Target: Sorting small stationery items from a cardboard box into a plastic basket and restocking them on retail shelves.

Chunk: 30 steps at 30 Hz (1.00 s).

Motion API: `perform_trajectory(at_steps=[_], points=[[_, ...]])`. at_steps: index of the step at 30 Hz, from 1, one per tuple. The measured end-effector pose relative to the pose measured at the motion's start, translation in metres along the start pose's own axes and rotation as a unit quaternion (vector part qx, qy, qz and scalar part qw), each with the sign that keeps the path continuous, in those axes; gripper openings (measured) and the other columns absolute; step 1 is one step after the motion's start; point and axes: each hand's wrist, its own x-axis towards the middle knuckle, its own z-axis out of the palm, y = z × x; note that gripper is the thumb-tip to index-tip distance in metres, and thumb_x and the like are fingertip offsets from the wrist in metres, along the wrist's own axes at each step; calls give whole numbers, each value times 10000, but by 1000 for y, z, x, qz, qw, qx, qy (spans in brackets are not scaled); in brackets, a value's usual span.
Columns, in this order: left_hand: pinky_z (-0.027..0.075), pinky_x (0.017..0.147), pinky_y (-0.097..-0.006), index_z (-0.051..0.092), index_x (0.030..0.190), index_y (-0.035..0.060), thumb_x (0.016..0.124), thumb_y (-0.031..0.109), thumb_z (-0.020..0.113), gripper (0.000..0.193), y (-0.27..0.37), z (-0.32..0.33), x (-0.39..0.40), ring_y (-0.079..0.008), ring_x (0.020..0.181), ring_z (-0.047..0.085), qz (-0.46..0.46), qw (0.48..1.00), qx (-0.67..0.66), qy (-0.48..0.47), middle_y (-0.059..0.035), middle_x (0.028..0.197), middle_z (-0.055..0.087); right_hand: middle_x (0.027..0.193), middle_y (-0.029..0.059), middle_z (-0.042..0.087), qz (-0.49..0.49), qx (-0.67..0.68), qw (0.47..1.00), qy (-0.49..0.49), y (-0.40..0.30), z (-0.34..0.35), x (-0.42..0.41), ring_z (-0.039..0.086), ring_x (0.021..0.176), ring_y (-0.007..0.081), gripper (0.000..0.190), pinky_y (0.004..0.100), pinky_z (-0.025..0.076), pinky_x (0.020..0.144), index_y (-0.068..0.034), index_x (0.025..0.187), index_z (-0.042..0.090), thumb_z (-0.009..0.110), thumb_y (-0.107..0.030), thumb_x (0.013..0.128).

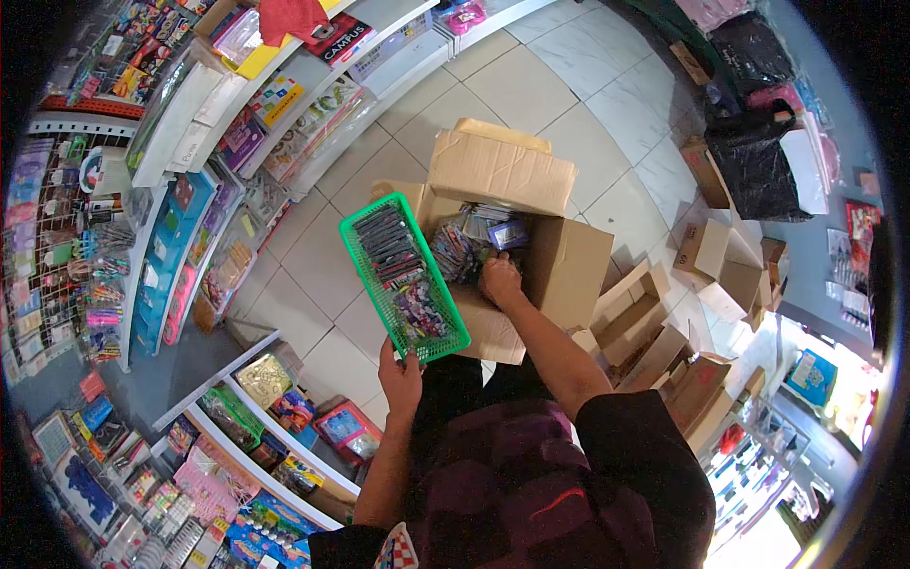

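Note:
My left hand [400,380] grips the near end of a green plastic basket [439,291]. Inside the basket, dark flat packets [387,242] stand in a row, with small multicoloured packets [421,309] nearer to me. The basket is held over the left side of an open cardboard box [579,263] on the floor. My right hand [502,279] reaches into that box, its fingers bent at the small packaged goods; whether it holds any cannot be told. Packets [455,249] lie heaped there, and a purple-edged pack [508,235] lies just beyond my fingers.
Curved white shelves [412,60] with books and stationery run along the left and far side. A lower shelf unit [284,444] stands at the near left. Several open cardboard boxes [629,302] stand on the tiled floor [526,92] at the right, with black plastic bags [757,167] farther off.

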Motion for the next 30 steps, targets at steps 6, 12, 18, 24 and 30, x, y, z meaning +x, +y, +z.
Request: perform_trajectory(at_steps=[6,12,18,24,30], points=[[534,551,-259,408,1332,-49,880,20,531,474,0,-12,-3,-123,632,608,12,999,29,27,-145,1108,589,922,238,646,38,152,985,67,-11,-16,6,662,843,371,315,434,545,762,28,1008,572,584,-221,815],[522,537,-253,416,1328,-44,882,23,531,466,6,8,1,-117,622,603,19,1000,-4,-23,-144,1107,592,938,177,662,300,519,795,95,102,62,101,630,839,314,293,406,511,751,-14,1068,612,559,-168,824],[508,527,-246,419,1328,-45,887,33,547,465,-5,-17,-4,-108,608,599,30,998,24,44,-142,1096,597,1037,213,652,111,178,975,75,7,-18,80,627,992,359,354,372,509,848,-65,1127,634,542,-96,787],[499,525,-246,425,1321,-46,886,33,556,460,1,-2,0,-110,604,607,45,998,43,4,-128,1032,610,1020,208,638,-11,-81,996,21,58,-38,100,654,941,290,295,372,508,859,45,1028,594,504,-190,874],[495,522,-246,446,1296,-52,872,25,573,449,1,0,-2,-116,597,608,29,999,31,21,-129,1023,609,1140,195,602,-43,-148,986,-57,58,-13,94,622,1001,368,300,430,523,830,3,1141,527,438,-155,902]])
